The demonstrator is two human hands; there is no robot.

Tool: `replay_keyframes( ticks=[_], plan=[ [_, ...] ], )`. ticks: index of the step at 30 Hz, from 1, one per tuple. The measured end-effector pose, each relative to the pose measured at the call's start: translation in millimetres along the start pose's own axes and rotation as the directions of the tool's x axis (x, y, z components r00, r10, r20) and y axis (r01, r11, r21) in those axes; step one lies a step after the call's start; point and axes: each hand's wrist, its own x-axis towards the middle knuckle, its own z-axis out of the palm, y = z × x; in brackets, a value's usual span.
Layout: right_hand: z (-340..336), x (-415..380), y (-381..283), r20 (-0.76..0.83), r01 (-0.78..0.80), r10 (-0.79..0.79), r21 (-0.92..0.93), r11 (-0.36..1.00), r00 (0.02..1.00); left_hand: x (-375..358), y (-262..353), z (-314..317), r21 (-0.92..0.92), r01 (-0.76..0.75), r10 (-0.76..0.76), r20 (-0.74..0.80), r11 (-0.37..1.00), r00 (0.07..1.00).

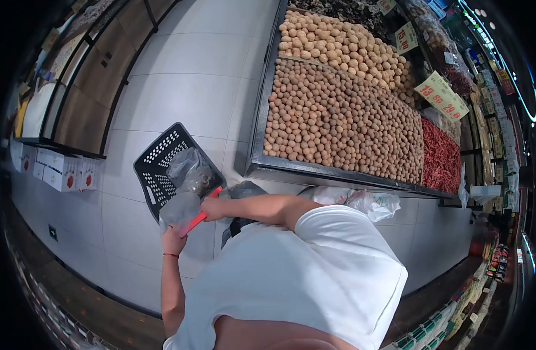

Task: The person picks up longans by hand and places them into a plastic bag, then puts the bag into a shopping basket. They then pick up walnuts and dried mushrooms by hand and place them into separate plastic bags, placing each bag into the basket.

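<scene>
A black plastic shopping basket (154, 153) with perforated sides stands tilted before me above the floor tiles. Its red handle (199, 219) lies across my side of it, and my right hand (211, 207) is closed round the handle's middle. My left hand (173, 240), with a red cord at the wrist, is closed on a clear plastic bag (180, 211) right beside the handle's lower end. Deeper in the basket lie more clear plastic bags (186, 162), one with dark contents (199, 181).
To my right stands a black-edged display bin with brown round dried goods (338, 116), walnuts (344, 46) and red dried chillies (440, 154), under price signs (442, 96). White plastic bags (373, 204) sit at its foot. Wooden shelving (84, 93) and white boxes (63, 171) stand left.
</scene>
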Motion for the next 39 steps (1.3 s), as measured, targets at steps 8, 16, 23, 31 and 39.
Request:
replay_keyframes(
  ticks=[8, 16, 23, 31, 39],
  plan=[
    [-25.8, 60.5, -1.5, 0.016, 0.004, -0.007, 0.202, 0.979, 1.000, 73.3, -67.9, -36.7, 0.190, -0.106, 0.110, -0.007, 0.976, 0.994],
    [-53.8, 106.9, 14.4, -0.056, -0.124, 0.146, 0.287, 0.950, 0.988, 160.0, -95.2, -75.4, 0.173, -0.165, 0.134, 0.177, 0.971, 0.975],
    [-93.0, 123.8, 29.4, -0.166, -0.217, 0.271, 0.288, 0.933, 0.948, 224.6, -98.0, -83.1, 0.170, -0.288, 0.248, 0.222, 0.943, 0.943],
    [-110.8, 160.8, 72.7, -0.287, -0.288, 0.362, 0.269, 0.919, 0.887, 305.4, -107.6, -89.3, 0.123, -0.392, 0.355, 0.242, 0.912, 0.903],
    [-156.7, 185.2, 97.9, -0.334, -0.336, 0.487, 0.417, 0.844, 0.807, 399.5, -114.3, -90.0, 0.079, -0.576, 0.545, 0.245, 0.813, 0.802]
  ],
)
